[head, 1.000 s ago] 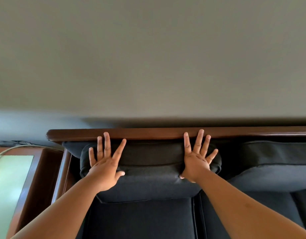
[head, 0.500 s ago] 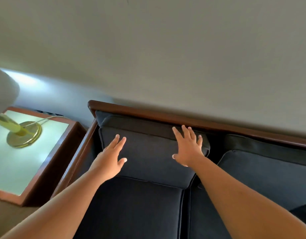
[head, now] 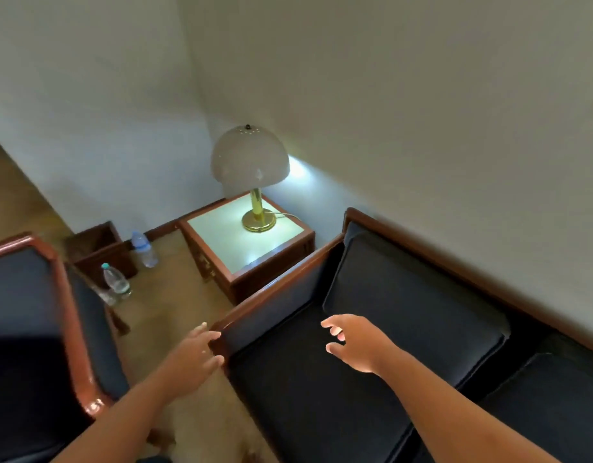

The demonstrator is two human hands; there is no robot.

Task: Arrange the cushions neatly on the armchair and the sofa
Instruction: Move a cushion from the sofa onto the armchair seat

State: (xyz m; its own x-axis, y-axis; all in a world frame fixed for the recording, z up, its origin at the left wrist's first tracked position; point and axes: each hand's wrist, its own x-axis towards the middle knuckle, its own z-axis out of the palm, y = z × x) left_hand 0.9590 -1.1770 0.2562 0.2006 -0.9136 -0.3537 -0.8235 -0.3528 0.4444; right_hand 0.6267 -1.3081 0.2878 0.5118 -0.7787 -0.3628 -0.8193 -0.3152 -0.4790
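A dark back cushion [head: 408,302] leans against the wooden-framed sofa's [head: 275,292] backrest at its left end, above a dark seat cushion [head: 308,389]. A second seat cushion [head: 549,406] lies at the right. My right hand [head: 358,342] hovers open over the seat cushion, holding nothing. My left hand [head: 194,359] hangs open beside the front of the sofa's left armrest, fingers close to the wood. The armchair [head: 67,332] with dark cushions stands at the left edge.
A wooden side table [head: 241,262] with a lit dome lamp [head: 251,175] stands in the corner between sofa and armchair. Two plastic water bottles [head: 116,282] and a wooden bin [head: 97,248] sit on the carpet by the wall.
Both hands have come off the back cushion and pulled back toward me. My view has swung left and away, bringing the side table, lamp and armchair into sight.
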